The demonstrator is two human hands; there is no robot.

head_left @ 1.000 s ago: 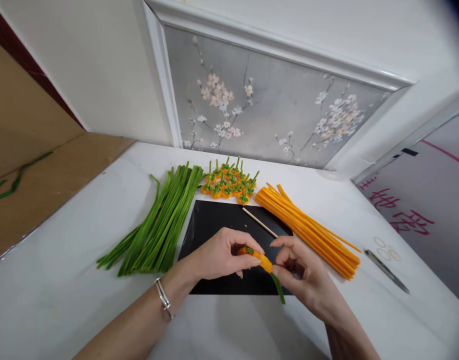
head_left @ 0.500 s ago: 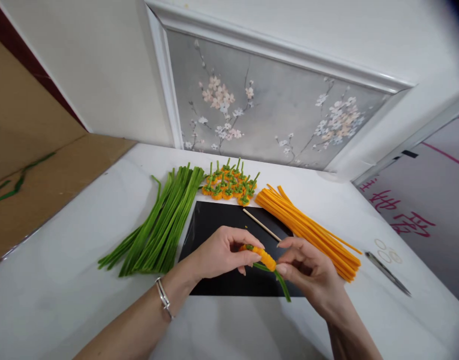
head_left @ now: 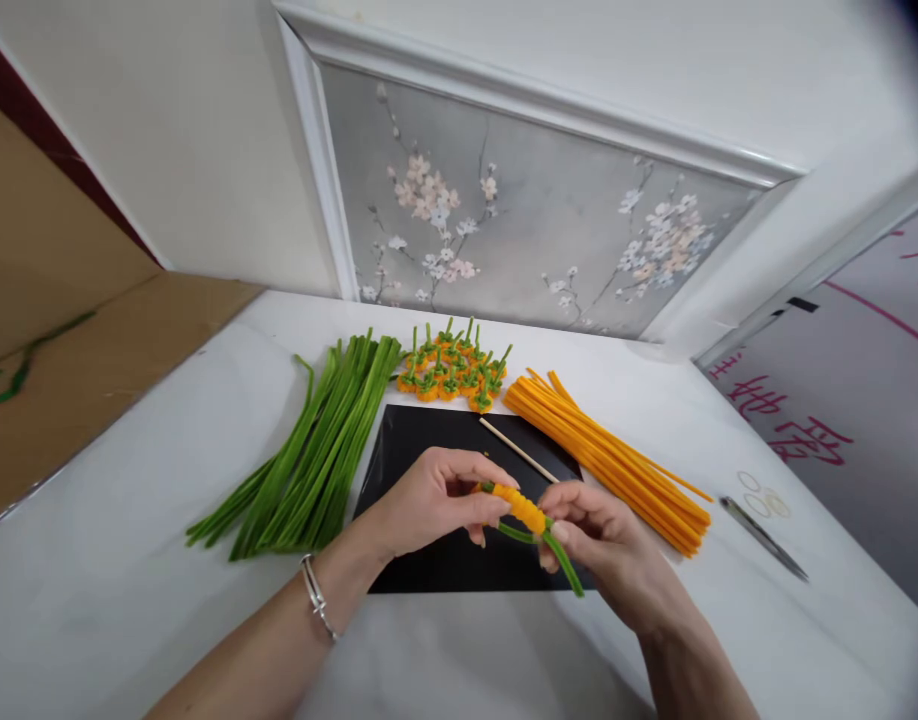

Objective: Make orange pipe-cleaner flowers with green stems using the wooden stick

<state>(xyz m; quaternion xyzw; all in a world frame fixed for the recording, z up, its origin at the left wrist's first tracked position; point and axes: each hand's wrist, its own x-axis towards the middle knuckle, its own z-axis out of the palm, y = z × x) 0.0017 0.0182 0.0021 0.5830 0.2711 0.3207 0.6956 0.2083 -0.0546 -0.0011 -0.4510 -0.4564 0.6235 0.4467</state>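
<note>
Above a black mat (head_left: 444,570), an orange pipe-cleaner coil (head_left: 520,508) hangs between my two hands, tilted down to the right. My left hand (head_left: 448,500) pinches its upper left end between thumb and fingers. At the lower right end my right hand (head_left: 590,530) is closed, thumb and fingertips on the green pipe cleaner (head_left: 564,565) where it comes out of the coil. One green tail bends down past the right fingers, and another green length runs back under the coil to the left. The right fingertips are partly hidden.
Green pipe cleaners (head_left: 316,460) lie bundled at left, orange pipe cleaners (head_left: 609,460) at right. Several small orange pieces with green tops (head_left: 451,370) stand behind the mat. A wooden stick (head_left: 515,447) crosses the mat. Scissors (head_left: 765,540) and clear rings (head_left: 759,500) lie far right.
My right fingers have shifted their hold around the coil's lower end, and more green shows there. The coil has turned slightly. The whole view has shifted a little.
</note>
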